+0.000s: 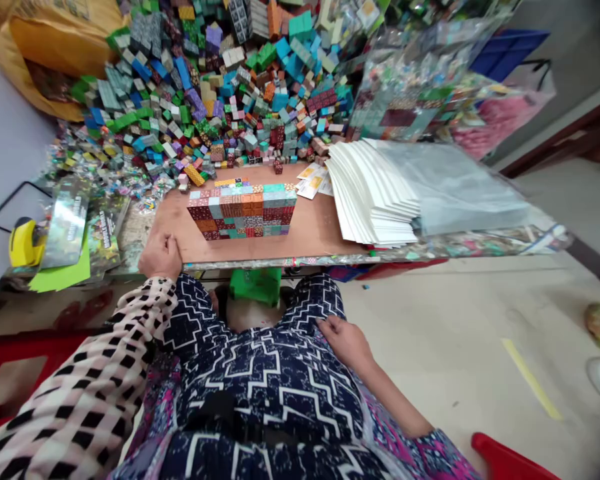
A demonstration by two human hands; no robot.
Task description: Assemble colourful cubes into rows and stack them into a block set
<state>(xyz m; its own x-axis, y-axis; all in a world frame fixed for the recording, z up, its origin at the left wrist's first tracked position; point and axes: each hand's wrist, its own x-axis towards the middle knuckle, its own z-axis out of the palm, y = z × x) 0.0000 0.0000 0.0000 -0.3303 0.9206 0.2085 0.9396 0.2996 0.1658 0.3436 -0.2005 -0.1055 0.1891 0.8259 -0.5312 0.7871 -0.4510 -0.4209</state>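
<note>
My left hand (161, 257), at the end of a black-and-white checkered sleeve, rests as a fist on the table's front edge, its thumb on the right side. I see nothing sticking out of it. Just to its right, apart from it, a block of patterned magnetic-looking cubes (243, 212) stands on a brown board (320, 233). The cubes are stacked in a flat rectangle of maroon, orange, teal and grey. My right hand (347, 340) lies on my right thigh below the table, fingers curled in; nothing shows in it.
Loose coloured cubes (260, 93) are heaped across the back. A stack of white sheets (375, 200) and clear plastic bags (465, 187) lie to the right, cards (313, 181) beside them. A yellow tape dispenser (25, 241) and printed leaflets (67, 220) sit at the left.
</note>
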